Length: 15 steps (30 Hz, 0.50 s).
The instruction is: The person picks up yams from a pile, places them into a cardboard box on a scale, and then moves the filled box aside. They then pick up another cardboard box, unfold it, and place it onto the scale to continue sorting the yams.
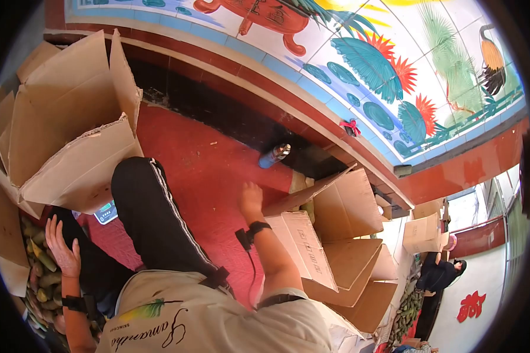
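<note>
My left hand [62,246] is open, its fingers spread, beside my leg and over a heap of long green and brown produce [44,267]. Nothing is held in it. A large open cardboard box [70,165] stands in front of it, and a digital scale [106,213] with a lit display shows under the box's near edge. My right hand [251,199] is over the red floor, a little blurred, its fingers curled in with no object showing. To its right, another open cardboard box [303,247] has its flaps up.
A blue bottle [274,156] stands by the dark wall base. More produce [407,312] lies in a pile at the right, near a person in dark clothes [439,273] and a stacked carton [422,233]. A painted tile wall [359,70] bounds the far side.
</note>
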{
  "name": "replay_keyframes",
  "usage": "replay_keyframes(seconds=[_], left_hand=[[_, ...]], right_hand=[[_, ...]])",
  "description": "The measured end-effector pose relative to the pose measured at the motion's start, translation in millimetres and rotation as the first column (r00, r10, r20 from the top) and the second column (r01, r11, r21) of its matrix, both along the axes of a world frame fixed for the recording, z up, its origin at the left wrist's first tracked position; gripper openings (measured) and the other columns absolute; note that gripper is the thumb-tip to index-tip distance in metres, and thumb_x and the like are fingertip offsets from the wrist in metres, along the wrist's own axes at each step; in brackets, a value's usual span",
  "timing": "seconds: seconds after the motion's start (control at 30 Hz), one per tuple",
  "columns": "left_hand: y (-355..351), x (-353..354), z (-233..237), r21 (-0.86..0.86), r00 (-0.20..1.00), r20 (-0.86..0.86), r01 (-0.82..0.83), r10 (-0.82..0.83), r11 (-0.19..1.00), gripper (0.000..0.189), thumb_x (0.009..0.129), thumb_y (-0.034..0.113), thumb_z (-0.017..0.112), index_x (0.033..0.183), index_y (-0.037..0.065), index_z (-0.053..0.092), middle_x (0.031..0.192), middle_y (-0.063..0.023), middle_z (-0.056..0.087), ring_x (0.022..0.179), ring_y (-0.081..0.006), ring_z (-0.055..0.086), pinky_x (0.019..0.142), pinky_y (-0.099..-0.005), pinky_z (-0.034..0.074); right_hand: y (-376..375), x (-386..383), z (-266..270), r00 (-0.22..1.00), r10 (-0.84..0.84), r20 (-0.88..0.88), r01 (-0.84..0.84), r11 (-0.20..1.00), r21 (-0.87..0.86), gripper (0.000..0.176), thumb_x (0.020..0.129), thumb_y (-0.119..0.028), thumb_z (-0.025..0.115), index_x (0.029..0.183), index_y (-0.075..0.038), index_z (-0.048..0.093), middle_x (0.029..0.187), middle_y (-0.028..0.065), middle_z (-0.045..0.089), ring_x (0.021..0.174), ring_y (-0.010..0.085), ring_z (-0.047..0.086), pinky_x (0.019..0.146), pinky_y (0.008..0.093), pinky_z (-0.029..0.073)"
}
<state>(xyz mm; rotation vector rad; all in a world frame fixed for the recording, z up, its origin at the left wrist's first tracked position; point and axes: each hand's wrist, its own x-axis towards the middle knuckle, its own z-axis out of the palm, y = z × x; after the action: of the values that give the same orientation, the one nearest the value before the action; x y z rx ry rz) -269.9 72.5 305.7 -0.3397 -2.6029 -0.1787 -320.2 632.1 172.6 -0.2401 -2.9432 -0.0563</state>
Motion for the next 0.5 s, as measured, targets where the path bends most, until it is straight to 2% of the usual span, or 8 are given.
replay_keyframes(seconds=[0.1, 0.17, 0.23, 0.27, 0.33, 0.37, 0.43, 0.5], left_hand=[[1, -3, -1, -0.013, 1.000, -0.004, 0.019, -0.019, 1.000, 0.051, 0.084, 0.020, 0.053, 0.129, 0.001, 0.038, 0.138, -0.0182, 0.037, 0.130, -0.0386, 0.031, 0.107, -0.0492, 0.023], [2, -5, -2, -0.018, 1.000, 0.006, 0.019, -0.019, 1.000, 0.052, 0.084, 0.019, 0.054, 0.130, 0.001, 0.038, 0.138, -0.0181, 0.038, 0.130, -0.0384, 0.031, 0.107, -0.0489, 0.023], [5, -8, -2, -0.018, 1.000, 0.020, 0.021, -0.021, 1.000, 0.052, 0.084, 0.018, 0.054, 0.130, 0.001, 0.038, 0.138, -0.0180, 0.038, 0.129, -0.0382, 0.031, 0.107, -0.0487, 0.023], [8, -10, 0, -0.025, 1.000, 0.019, 0.020, -0.019, 0.999, 0.052, 0.083, 0.017, 0.055, 0.130, 0.001, 0.038, 0.138, -0.0177, 0.038, 0.129, -0.0379, 0.031, 0.107, -0.0484, 0.023], [10, -12, 0, -0.043, 1.000, 0.014, 0.022, -0.022, 0.999, 0.050, 0.085, 0.018, 0.053, 0.130, 0.001, 0.038, 0.137, -0.0167, 0.039, 0.130, -0.0371, 0.031, 0.107, -0.0482, 0.023], [10, -13, 0, -0.046, 1.000, 0.016, 0.026, -0.025, 0.999, 0.050, 0.085, 0.018, 0.053, 0.130, 0.001, 0.038, 0.137, -0.0167, 0.039, 0.130, -0.0371, 0.031, 0.107, -0.0482, 0.023], [11, -14, -1, -0.043, 1.000, 0.022, 0.005, -0.004, 0.999, 0.049, 0.088, 0.022, 0.051, 0.130, 0.001, 0.039, 0.137, -0.0166, 0.039, 0.129, -0.0366, 0.031, 0.107, -0.0479, 0.023], [9, -17, -3, -0.043, 1.000, 0.025, -0.001, 0.002, 0.999, 0.049, 0.089, 0.024, 0.050, 0.131, 0.001, 0.039, 0.137, -0.0166, 0.039, 0.129, -0.0365, 0.032, 0.107, -0.0477, 0.023]], right_hand=[[38, 49, -43, 0.994, -0.108, 0.033, 0.106, 0.993, 0.050, 0.013, 0.075, -0.014, 0.055, 0.086, -0.008, 0.059, 0.085, 0.0117, 0.058, 0.084, 0.0296, 0.056, 0.073, 0.0418, 0.044], [43, 63, -45, 0.987, -0.157, 0.028, 0.155, 0.987, 0.050, 0.013, 0.075, -0.016, 0.055, 0.084, -0.007, 0.059, 0.081, 0.0121, 0.058, 0.080, 0.0300, 0.056, 0.072, 0.0423, 0.045], [40, 74, -46, 0.995, -0.020, 0.093, 0.022, 1.000, -0.020, 0.012, 0.078, -0.017, 0.054, 0.082, -0.007, 0.060, 0.080, 0.0135, 0.059, 0.079, 0.0318, 0.059, 0.073, 0.0438, 0.047], [36, 80, -46, 0.995, -0.027, 0.098, 0.029, 0.999, -0.021, 0.012, 0.078, -0.017, 0.054, 0.082, -0.007, 0.060, 0.080, 0.0135, 0.059, 0.079, 0.0318, 0.059, 0.073, 0.0438, 0.047], [24, 90, -48, 0.949, -0.179, 0.261, 0.237, 0.949, -0.210, 0.017, 0.079, -0.018, 0.053, 0.088, -0.005, 0.060, 0.093, 0.0143, 0.060, 0.089, 0.0327, 0.060, 0.075, 0.0443, 0.049], [24, 100, -51, 0.947, -0.181, 0.264, 0.241, 0.947, -0.212, 0.017, 0.079, -0.018, 0.053, 0.088, -0.005, 0.060, 0.093, 0.0143, 0.060, 0.089, 0.0327, 0.060, 0.075, 0.0443, 0.049], [29, 126, -61, 0.823, -0.268, 0.501, 0.415, 0.886, -0.208, 0.024, 0.085, -0.024, 0.051, 0.092, -0.004, 0.062, 0.101, 0.0200, 0.063, 0.091, 0.0358, 0.063, 0.080, 0.0459, 0.049], [44, 163, -79, 0.629, -0.359, 0.689, 0.508, 0.861, -0.015, 0.031, 0.086, -0.028, 0.051, 0.104, -0.005, 0.062, 0.109, 0.0196, 0.062, 0.101, 0.0335, 0.061, 0.085, 0.0423, 0.049]])
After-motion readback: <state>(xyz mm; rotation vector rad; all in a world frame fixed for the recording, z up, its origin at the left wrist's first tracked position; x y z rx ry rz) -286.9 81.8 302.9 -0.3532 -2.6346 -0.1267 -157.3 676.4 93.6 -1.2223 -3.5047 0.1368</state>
